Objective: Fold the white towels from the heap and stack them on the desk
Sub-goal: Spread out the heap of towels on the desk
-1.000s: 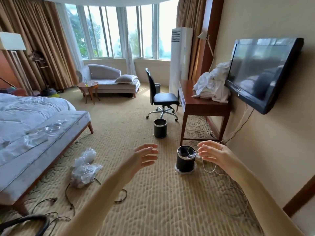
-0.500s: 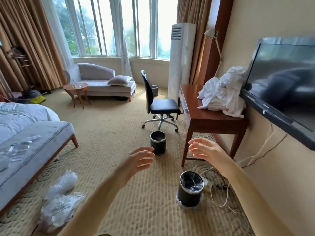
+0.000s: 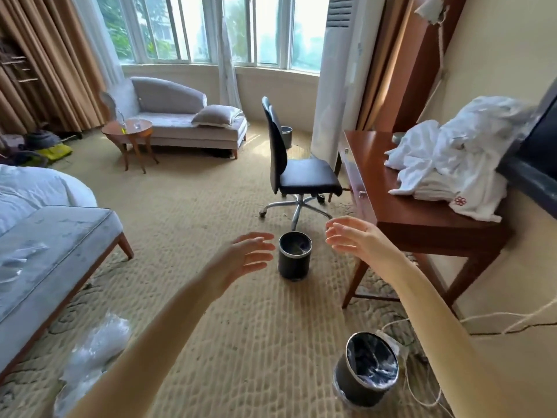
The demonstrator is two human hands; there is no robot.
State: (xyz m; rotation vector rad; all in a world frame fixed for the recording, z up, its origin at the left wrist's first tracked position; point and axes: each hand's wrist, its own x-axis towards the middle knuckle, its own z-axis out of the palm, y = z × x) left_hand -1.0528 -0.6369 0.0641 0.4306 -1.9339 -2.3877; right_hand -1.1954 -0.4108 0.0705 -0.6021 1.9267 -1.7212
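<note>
A heap of crumpled white towels (image 3: 455, 152) lies on the right end of a reddish wooden desk (image 3: 401, 206) against the right wall, partly under the dark TV. A folded part shows low in the heap. Both my arms reach forward over the carpet. My left hand (image 3: 245, 256) hangs in mid-air with relaxed, spread fingers and holds nothing. My right hand (image 3: 352, 238) is likewise empty, fingers loose, just short of the desk's near corner and well below the heap.
A black swivel chair (image 3: 297, 173) stands left of the desk. Two black bins (image 3: 294, 256) (image 3: 366, 374) sit on the carpet, with cables by the wall. A grey bench (image 3: 51, 254) and bed lie left; plastic bags (image 3: 93, 354) on the floor; a wall TV (image 3: 539, 155) overhangs the desk.
The view has moved forward and closer to the desk, so the heap and chair look larger. Both hands stay raised, empty, and nearer the desk's corner.
</note>
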